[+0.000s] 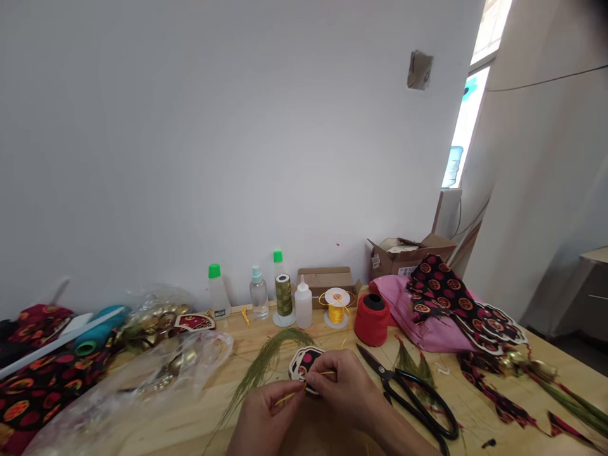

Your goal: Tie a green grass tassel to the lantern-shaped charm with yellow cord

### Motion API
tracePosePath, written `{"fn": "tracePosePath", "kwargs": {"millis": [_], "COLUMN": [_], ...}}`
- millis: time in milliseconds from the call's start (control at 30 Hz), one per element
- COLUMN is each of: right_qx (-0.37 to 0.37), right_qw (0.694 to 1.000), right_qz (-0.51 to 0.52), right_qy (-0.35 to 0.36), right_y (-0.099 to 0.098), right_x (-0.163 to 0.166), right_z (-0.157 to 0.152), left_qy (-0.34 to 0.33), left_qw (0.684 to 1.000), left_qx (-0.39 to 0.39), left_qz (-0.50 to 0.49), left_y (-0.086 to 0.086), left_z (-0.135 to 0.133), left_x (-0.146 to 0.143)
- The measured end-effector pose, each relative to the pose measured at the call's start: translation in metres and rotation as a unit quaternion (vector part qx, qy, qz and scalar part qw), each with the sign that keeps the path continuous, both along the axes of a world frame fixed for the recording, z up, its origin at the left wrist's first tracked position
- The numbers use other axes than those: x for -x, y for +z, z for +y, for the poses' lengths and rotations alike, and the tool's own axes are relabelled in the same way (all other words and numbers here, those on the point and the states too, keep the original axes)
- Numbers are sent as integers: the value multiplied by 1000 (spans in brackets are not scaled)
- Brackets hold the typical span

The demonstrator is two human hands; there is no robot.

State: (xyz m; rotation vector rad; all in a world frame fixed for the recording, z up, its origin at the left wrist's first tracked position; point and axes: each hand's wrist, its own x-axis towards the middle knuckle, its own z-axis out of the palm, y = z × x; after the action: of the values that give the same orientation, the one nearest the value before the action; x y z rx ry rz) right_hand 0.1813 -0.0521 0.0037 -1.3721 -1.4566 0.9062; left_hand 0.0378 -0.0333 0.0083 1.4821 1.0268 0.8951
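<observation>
My left hand [266, 415] is closed in a pinch on a thin yellow cord [291, 397] low in the middle of the view. My right hand [342, 385] is closed on a small flat ornament [304, 362] covered in black fabric with red dots and edged in white. The cord runs between the two hands and meets the ornament. A bundle of olive green threads [262, 367] lies fanned on the wooden table [228, 405] just left of the hands. Black scissors [409, 396] lie beside my right hand.
Along the wall stand small bottles [216, 291], an olive thread spool [284, 296], a yellow cord spool [336, 308] and a red thread cone [372, 319]. Cardboard boxes [408, 254], pink cloth and patterned fabric pieces [444, 291] lie right. Plastic bags with gold bells [156, 329] lie left.
</observation>
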Motion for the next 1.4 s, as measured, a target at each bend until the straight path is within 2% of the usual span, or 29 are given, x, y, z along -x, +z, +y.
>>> {"fn": "tracePosePath", "kwargs": {"millis": [200, 300, 400, 600, 867, 1133, 1400], "right_qx": [8, 24, 52, 59, 21, 10, 0], "right_qw": [995, 987, 982, 991, 999, 1000, 1000], "right_qz": [99, 151, 174, 107, 23, 28, 21], "right_qy": [-25, -54, -51, -52, -43, -8, -20], "right_y": [6, 12, 13, 1, -7, -11, -12], "right_x": [5, 6, 5, 0, -3, -1, 0], "right_z": [-2, -2, -1, 6, 6, 7, 7], "left_qy": [10, 5, -4, 24, 66, 23, 12], "left_qw": [1000, 1000, 999, 995, 997, 998, 997], "left_qx": [15, 22, 29, 75, 26, 1, -2], "left_qz": [-1, -9, -14, -66, 17, 62, 81], "left_y": [6, 5, 2, -9, -13, -7, 0], "left_z": [-1, -1, 1, 5, 7, 6, 3], "left_x": [-3, -3, 0, 6, 4, 6, 5]}}
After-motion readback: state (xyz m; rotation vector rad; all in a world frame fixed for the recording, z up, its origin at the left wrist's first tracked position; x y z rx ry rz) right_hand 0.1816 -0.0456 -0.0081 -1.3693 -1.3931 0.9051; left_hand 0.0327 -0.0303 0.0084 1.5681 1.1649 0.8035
